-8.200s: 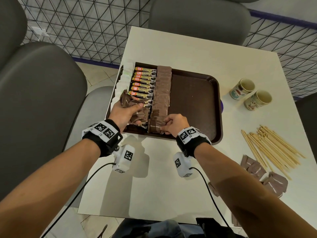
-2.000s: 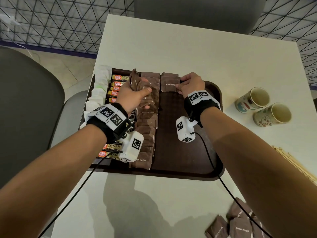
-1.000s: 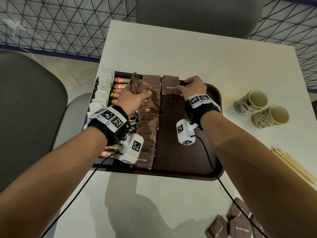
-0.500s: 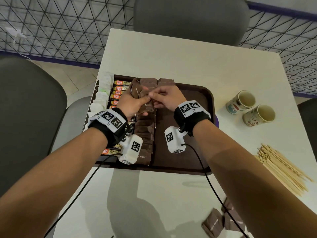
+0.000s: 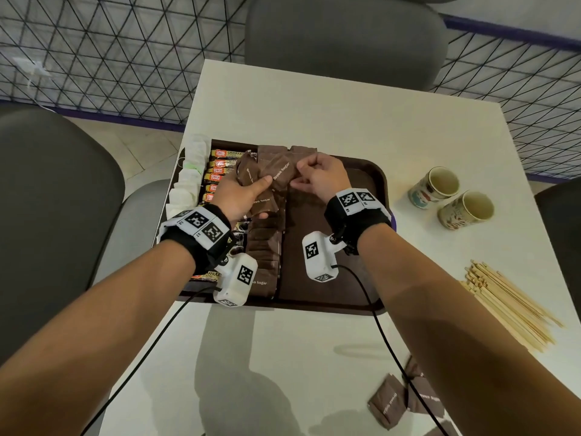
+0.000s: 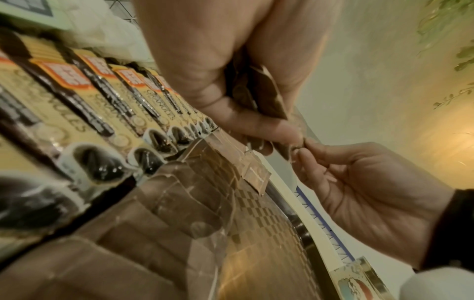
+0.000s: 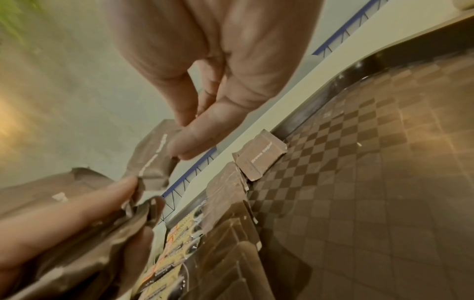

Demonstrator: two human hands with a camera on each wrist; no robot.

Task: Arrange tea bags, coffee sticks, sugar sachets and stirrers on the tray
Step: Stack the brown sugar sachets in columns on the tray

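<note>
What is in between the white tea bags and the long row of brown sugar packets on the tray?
A row of yellow-and-black coffee sticks lies between the white tea bags and brown sugar sachet row, per the head view.

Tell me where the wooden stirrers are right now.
In the head view, the wooden stirrers lie in a loose pile on the white table, right of the tray and nearer the person than the two paper cups.
</note>
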